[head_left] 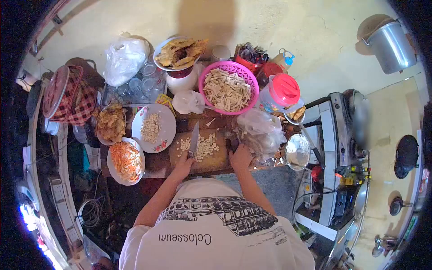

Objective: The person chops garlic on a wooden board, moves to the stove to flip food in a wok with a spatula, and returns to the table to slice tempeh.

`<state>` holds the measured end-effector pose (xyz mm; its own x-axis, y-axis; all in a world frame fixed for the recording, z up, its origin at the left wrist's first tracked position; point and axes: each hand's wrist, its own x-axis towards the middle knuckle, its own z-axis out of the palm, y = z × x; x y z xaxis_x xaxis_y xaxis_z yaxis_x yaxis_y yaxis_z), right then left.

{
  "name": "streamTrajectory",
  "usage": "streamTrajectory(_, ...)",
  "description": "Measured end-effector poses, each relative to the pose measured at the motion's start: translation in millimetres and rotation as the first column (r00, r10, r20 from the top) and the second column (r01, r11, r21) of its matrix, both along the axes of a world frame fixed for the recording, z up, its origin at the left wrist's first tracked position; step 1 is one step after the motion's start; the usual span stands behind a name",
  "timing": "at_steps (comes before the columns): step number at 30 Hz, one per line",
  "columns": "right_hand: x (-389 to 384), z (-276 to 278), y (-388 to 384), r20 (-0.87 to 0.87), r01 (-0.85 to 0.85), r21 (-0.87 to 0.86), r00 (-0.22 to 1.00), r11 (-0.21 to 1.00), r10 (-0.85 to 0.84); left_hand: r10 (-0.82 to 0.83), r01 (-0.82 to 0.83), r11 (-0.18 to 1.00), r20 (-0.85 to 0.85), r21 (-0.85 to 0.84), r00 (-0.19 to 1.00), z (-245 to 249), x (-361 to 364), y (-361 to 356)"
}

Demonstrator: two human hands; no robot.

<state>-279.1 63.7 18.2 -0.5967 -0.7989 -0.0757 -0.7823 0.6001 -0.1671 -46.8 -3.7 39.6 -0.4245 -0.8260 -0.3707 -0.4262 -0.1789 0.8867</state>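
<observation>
My left hand (182, 165) is closed round the handle of a kitchen knife (194, 138), whose blade points away from me over the wooden chopping board (180, 158). Small pale diced pieces (207, 147) lie spread on the board on both sides of the blade. At the board's right edge, my right hand (241, 157) has its fingers curled in beside a dark, handle-like object (229, 146). What those fingers hold is too small and shaded to make out. Left of the board stands a floral plate (167, 120) with more diced pieces (151, 128).
A plate of shredded orange and white vegetables (126, 161) sits front left. Behind the board is a pink basket (255, 85) of pale cut sticks (226, 90). Plastic bags (263, 130) and a foil-coloured bowl (297, 152) crowd the right; a stove (335, 121) stands beyond.
</observation>
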Motion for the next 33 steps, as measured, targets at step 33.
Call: streamTrajectory(33, -20.5, -25.7, 85.0, 0.879, 0.431, -0.252, 0.476, 0.866, 0.018, 0.380, -0.331, 0.908, -0.172, 0.257, 0.909, 6.3, 65.9, 23.9)
